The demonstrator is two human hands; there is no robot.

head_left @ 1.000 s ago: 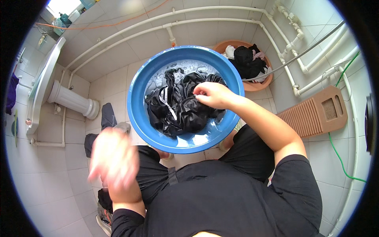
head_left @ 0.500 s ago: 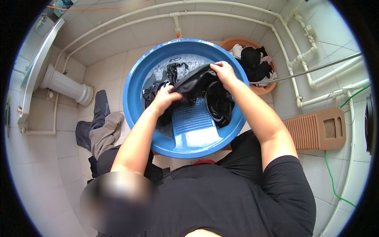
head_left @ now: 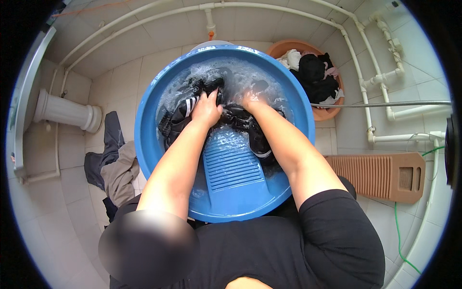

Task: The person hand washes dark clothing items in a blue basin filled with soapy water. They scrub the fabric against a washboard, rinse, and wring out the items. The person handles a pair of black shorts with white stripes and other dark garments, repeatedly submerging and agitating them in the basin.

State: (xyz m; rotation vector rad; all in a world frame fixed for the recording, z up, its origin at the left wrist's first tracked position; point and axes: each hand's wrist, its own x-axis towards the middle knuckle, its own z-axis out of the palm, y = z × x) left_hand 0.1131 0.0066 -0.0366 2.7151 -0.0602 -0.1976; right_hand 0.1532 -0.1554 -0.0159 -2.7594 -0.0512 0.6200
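A blue washtub (head_left: 145, 164) in front of me holds sudsy water and wet black clothing (head_left: 175, 127) with white stripes. My left hand (head_left: 207, 110) is closed on the black cloth near the tub's middle. To its right, my right hand (head_left: 252, 98) dips into the churning water beside more of the black clothing. Splash and suds hide its fingers. A ribbed blue washboard surface (head_left: 232, 166) slopes down in the near half of the tub, partly under water.
Behind the tub, at right, an orange-brown basin (head_left: 332, 111) holds black, white and pink laundry. A brown washboard (head_left: 373, 176) lies at my right. Grey and dark clothes (head_left: 120, 168) lie on the left floor, near a white pedestal (head_left: 67, 111). White pipes (head_left: 269, 6) run along the walls.
Both hands have gone from holding the black cloth raised over the tub to down at the water. The cloth is lowered into the suds, and the water is now splashing.
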